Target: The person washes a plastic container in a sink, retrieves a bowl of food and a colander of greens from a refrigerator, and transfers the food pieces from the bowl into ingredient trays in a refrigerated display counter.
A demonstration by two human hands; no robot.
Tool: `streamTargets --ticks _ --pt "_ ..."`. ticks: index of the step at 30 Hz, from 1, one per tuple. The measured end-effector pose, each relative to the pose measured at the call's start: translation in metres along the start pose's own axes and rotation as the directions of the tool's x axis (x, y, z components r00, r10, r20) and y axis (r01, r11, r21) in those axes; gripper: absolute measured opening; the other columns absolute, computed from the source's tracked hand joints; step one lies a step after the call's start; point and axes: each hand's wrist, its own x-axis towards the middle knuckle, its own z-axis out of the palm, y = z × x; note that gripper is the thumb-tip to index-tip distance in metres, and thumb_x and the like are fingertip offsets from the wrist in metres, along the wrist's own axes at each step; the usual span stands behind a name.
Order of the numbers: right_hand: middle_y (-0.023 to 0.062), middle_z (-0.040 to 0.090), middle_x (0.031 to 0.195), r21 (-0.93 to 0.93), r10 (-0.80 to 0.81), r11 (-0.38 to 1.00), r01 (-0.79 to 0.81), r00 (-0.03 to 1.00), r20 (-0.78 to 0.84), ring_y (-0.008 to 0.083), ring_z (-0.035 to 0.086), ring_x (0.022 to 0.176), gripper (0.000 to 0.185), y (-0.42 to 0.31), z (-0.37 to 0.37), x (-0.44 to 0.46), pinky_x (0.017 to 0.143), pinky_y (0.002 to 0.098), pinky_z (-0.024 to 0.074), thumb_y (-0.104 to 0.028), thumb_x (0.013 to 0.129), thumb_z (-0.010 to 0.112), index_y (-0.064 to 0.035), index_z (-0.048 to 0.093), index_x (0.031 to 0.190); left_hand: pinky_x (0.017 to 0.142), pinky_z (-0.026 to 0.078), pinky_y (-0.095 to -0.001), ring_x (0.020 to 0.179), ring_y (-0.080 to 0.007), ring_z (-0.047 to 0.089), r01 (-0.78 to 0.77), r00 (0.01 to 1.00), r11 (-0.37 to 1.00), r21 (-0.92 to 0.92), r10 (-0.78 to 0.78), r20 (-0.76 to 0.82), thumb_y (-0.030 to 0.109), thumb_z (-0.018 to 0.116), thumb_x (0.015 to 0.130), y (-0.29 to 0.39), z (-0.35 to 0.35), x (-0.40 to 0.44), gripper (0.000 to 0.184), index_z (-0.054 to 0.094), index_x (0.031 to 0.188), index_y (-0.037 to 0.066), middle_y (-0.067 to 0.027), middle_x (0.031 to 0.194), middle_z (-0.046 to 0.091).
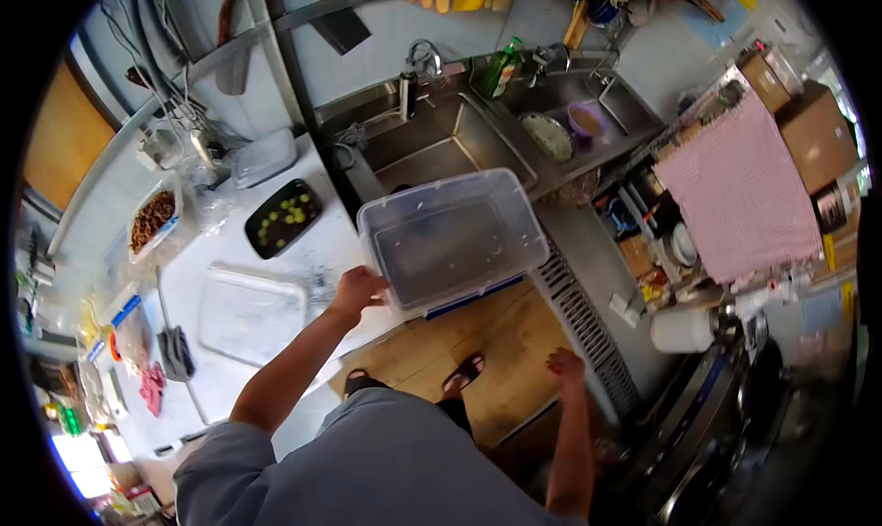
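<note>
A large clear plastic bin (450,241) is tilted beside the white counter, in front of the sinks. My left hand (359,293) is closed on the bin's near left corner. A blue edge (473,296) shows under the bin's near side. Lower right, my right hand (565,365) hangs apart from the bin over the floor, its fingers loosely curled and small in view; whether they are open cannot be made out. On the counter left of the bin are a black tray with green round pieces (283,217) and a clear rectangular lid or tray (253,315).
Metal sinks (450,145) stand beyond the bin, with a green bottle (501,71) and a purple bowl (586,120). A floor grate (588,328) runs at the right, near a pink cloth (740,191) over shelving. The white counter (184,296) holds a container of brown food (153,221).
</note>
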Motion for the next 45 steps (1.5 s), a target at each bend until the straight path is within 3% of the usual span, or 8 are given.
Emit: streamTargets --ticks 4,6,9,24,32,37,42,45 --pt "0.0104 0.065 0.075 -0.184 -0.059 0.98 0.082 0.99 0.129 0.0186 0.061 0.062 0.024 -0.045 0.02 0.107 0.055 0.0321 0.0488 -0.022 0.094 0.066 0.002 0.068 0.093 0.067 0.06 -0.039 0.07 -0.0207 0.065 0.086 0.987 0.992 -0.089 -0.096 -0.125 0.012 0.073 0.081 -0.016 0.076 0.033 0.017 0.063 0.092 0.005 -0.0054 0.081 0.063" --pt "0.0064 0.063 0.068 -0.609 -0.235 0.641 0.467 0.875 0.423 0.016 0.056 0.057 0.025 -0.096 0.048 0.177 0.052 0.0303 0.0414 -0.023 0.094 0.065 -0.0027 0.065 0.079 0.068 0.059 -0.0381 0.071 -0.021 0.065 0.075 0.974 0.988 -0.137 -0.102 -0.203 0.014 0.073 0.081 0.0 0.112 0.041 0.018 0.063 0.094 0.006 -0.0047 0.082 0.062" --pt "0.0117 0.065 0.069 -0.632 -0.299 0.495 0.596 0.8 0.52 0.0204 0.063 0.066 0.029 -0.18 0.148 0.239 0.06 0.0335 0.0466 -0.028 0.098 0.058 -0.0036 0.068 0.084 0.073 0.059 -0.0396 0.078 -0.0226 0.066 0.037 0.966 0.989 -0.141 -0.071 -0.249 0.013 0.071 0.082 -0.003 0.125 0.085 0.02 0.063 0.097 0.002 -0.0073 0.084 0.063" --pt "0.0246 0.051 0.143 0.11 -0.086 -0.323 0.94 -0.145 0.986 0.037 0.045 0.137 0.051 -0.258 0.595 0.475 0.114 0.0423 0.0369 -0.03 0.1 0.055 0.0076 0.053 0.134 0.064 0.061 -0.0374 0.077 -0.0209 0.068 0.088 0.879 0.955 -0.284 -0.208 -0.429 0.01 0.074 0.078 0.025 0.153 0.272 0.018 0.064 0.09 0.0 -0.0089 0.085 0.066" --pt "0.027 0.048 0.145 0.215 0.255 -0.316 0.924 -0.136 0.957 0.0392 0.04 0.141 0.055 -0.165 0.71 0.572 0.118 0.0437 0.0301 -0.034 0.104 0.043 0.0085 0.052 0.136 0.067 0.062 -0.0365 0.08 -0.021 0.067 0.105 0.805 0.947 -0.302 -0.26 -0.534 0.007 0.072 0.077 0.001 0.145 0.308 0.021 0.064 0.093 -0.003 -0.0089 0.086 0.065" --pt "0.0275 0.048 0.145 -0.055 0.308 0.041 0.998 0.04 0.951 0.0371 0.04 0.141 0.059 -0.159 0.736 0.601 0.117 0.0393 0.0302 -0.04 0.103 0.042 0.0087 0.055 0.134 0.067 0.062 -0.0352 0.08 -0.0208 0.068 0.063 0.792 0.895 -0.442 -0.314 -0.523 0.009 0.073 0.074 0.001 0.151 0.312 0.022 0.062 0.09 -0.002 -0.0104 0.09 0.066" --pt "0.0086 0.068 0.108 -0.747 0.626 0.263 0.611 0.481 0.614 0.0175 0.065 0.087 0.061 -0.25 0.659 0.592 0.071 0.0345 0.0522 -0.056 0.095 0.056 -0.0012 0.063 0.122 0.075 0.06 -0.0386 0.087 -0.0245 0.068 0.125 0.818 0.855 -0.503 -0.375 -0.436 0.015 0.072 0.077 0.01 0.142 0.307 0.038 0.058 0.109 0.0 -0.0115 0.097 0.065" --pt "0.0038 0.067 0.099 -0.695 0.655 0.304 0.651 0.387 0.649 0.0133 0.062 0.082 0.053 -0.3 0.608 0.583 0.069 0.0326 0.0493 -0.037 0.092 0.064 0.0011 0.061 0.128 0.076 0.061 -0.0385 0.085 -0.0266 0.072 0.123 0.893 0.876 -0.467 -0.303 -0.333 0.011 0.069 0.082 -0.021 0.131 0.343 0.047 0.052 0.124 -0.002 -0.0142 0.099 0.069"
